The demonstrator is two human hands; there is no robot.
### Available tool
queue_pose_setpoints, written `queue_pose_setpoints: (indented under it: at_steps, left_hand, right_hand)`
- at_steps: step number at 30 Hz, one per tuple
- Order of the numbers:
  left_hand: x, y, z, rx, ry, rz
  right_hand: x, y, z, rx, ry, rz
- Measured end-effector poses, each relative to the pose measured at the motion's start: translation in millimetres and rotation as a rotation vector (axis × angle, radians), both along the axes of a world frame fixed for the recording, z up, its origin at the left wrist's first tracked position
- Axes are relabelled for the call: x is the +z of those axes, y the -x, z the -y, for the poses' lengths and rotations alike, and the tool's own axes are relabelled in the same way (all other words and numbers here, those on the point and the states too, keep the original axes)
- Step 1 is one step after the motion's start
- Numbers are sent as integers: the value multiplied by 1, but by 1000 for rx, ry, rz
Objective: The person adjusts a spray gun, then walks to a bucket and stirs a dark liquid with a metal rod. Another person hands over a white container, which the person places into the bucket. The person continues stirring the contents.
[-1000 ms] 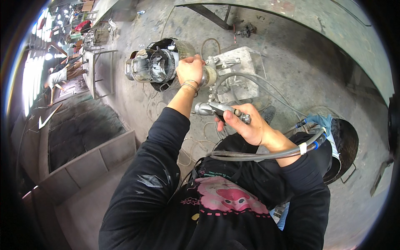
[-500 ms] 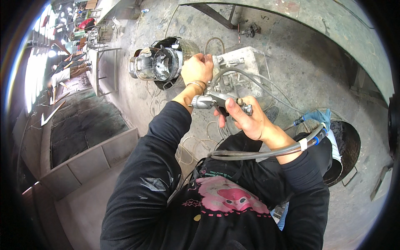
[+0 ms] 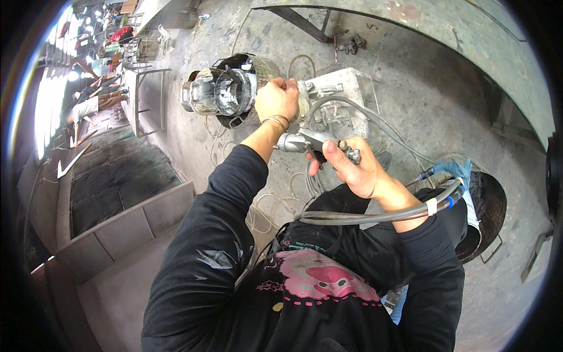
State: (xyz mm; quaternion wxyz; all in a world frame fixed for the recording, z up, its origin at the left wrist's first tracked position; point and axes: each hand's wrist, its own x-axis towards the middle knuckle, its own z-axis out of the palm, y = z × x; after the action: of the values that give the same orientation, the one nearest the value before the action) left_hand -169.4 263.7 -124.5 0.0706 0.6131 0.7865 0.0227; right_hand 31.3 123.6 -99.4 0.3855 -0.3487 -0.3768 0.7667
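Note:
My right hand [image 3: 365, 170] is wrapped round the handle of a metal spray gun [image 3: 302, 143], whose round nozzle end points left, close by my left wrist. A dark hose rises from the gun, and grey hoses [image 3: 369, 218] hang across my right forearm. Farther ahead, my left hand [image 3: 278, 101] is closed in a fist beside the metal fittings of a pump [image 3: 332, 94]; what its fingers grip is hidden. Just left of that fist stands a paint-smeared metal canister [image 3: 202, 92] with a dark, glossy open bucket [image 3: 236, 91] next to it.
A paint-crusted drum [image 3: 489, 208] with a blue cloth [image 3: 454, 169] on its rim stands at my right. Loose hoses [image 3: 267, 205] lie on the floor by my legs. A long bench [image 3: 410, 17] spans the far right; a grey low-walled bay [image 3: 126, 220] lies left. People work far left.
The spray gun and my right hand have shifted slightly to the right. My left hand stays almost in the same place, still closed.

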Motion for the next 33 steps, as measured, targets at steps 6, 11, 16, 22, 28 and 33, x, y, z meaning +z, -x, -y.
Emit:
queue_pose_setpoints:
  at_steps: [6,11,16,22,28,33]
  left_hand:
    - [3,-3,1,9,8,-6]
    - [3,-3,0,23,-25,20]
    - [3,-3,0,43,-11,33]
    - [2,0,-2,25,5,6]
    - [-2,3,-3,37,5,37]
    - [-2,4,-3,32,-10,49]
  right_hand:
    - [3,6,-5,21,-13,-91]
    - [5,9,-8,3,-1,-112]
    - [3,9,-8,6,72,-150]
    - [0,0,-7,-32,23,-77]
    - [0,-8,-3,-42,33,-64]
    - [0,-8,-2,-28,21,-65]
